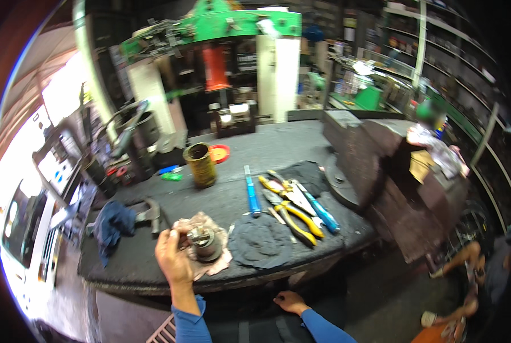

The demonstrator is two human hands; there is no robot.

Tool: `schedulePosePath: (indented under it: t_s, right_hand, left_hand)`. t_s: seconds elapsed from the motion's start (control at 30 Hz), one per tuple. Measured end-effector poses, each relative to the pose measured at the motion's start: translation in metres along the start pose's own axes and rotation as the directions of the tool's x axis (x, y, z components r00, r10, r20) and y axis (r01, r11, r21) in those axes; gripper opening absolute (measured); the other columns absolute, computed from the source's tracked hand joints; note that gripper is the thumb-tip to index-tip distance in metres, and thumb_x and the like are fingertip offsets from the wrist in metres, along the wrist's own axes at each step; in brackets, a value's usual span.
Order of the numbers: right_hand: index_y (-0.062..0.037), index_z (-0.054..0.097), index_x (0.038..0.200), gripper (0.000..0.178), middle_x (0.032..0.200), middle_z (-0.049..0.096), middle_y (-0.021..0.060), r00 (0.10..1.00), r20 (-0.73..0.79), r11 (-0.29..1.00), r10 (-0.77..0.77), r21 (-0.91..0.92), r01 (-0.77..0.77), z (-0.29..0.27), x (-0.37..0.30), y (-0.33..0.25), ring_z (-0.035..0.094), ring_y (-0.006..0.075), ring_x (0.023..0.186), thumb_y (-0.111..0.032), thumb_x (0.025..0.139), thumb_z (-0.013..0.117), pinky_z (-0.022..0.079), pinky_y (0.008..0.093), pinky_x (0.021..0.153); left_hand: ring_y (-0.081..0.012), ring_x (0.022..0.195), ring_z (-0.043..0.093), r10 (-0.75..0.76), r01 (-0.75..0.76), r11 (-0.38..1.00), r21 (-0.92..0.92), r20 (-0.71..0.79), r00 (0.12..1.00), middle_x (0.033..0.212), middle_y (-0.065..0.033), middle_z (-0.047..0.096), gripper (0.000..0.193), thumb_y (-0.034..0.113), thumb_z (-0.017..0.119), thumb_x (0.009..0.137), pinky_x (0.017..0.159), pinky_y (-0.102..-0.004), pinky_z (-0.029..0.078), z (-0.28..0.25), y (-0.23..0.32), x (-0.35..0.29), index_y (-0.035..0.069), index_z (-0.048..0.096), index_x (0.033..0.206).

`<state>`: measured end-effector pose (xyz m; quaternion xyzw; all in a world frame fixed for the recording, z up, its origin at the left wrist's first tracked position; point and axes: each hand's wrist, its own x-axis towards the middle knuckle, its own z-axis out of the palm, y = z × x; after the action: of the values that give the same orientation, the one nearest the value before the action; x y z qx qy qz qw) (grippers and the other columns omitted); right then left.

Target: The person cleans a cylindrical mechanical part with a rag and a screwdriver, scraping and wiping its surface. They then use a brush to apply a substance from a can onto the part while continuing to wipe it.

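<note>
A round metal part [207, 247] stands on a crumpled pale cloth [224, 260] near the bench's front edge. My left hand [174, 257] is at its left side, with fingers and thumb drawn together by the cloth; what they pinch is hidden. Below the bench edge, my right hand [291, 302] hangs loosely with nothing visible in it; its fingers show only in part. Right of the metal part is a bunched dark cloth [261, 241]. Beyond it lie yellow-handled pliers [301, 223], a blue-handled tool [252, 194] and a teal-handled tool [323, 214].
A hammer [148, 216] and a blue rag [115, 223] lie at the left. Farther back stand a grimy yellow can [200, 166], a red lid [220, 152] and a green press frame [244, 24]. A large brown machine piece [369, 166] occupies the right; a person's leg [464, 263] is beyond.
</note>
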<state>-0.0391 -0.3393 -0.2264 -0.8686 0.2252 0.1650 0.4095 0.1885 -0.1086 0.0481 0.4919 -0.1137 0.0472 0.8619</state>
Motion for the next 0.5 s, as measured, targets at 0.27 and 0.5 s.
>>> schedulePosePath:
  t_s: [0.27, 0.5]
  right_hand:
    - [-0.0076, 0.075, 0.107, 0.037, 0.110, 0.075, 0.0182, 0.995, -0.040, 0.995, -0.087, 0.045, 0.088, 0.019, 0.016, -0.002, 0.069, 0.0402, 0.108, -0.042, 0.095, 0.065, 0.054, 0.0493, 0.091]
    - [-0.0064, 0.075, 0.104, 0.031, 0.108, 0.075, 0.0183, 0.996, -0.086, 0.986, -0.004, 0.165, 0.018, 0.006, -0.001, 0.001, 0.070, 0.0392, 0.108, -0.035, 0.094, 0.067, 0.054, 0.0492, 0.090]
  left_hand:
    - [-0.0229, 0.110, 0.066, -0.006, 0.007, 0.988, 0.153, -0.003, 1.000, 0.116, -0.0111, 0.068, 0.023, 0.005, 0.055, 0.102, 0.099, -0.0370, 0.052, -0.048, -0.004, 0.021, -0.005, 0.067, 0.119]
    - [-0.0315, 0.093, 0.071, 0.288, -0.322, 0.842, 0.433, 0.145, 0.947, 0.107, -0.0231, 0.072, 0.031, 0.009, 0.052, 0.101, 0.083, -0.0409, 0.060, -0.013, -0.014, 0.005, -0.014, 0.070, 0.114]
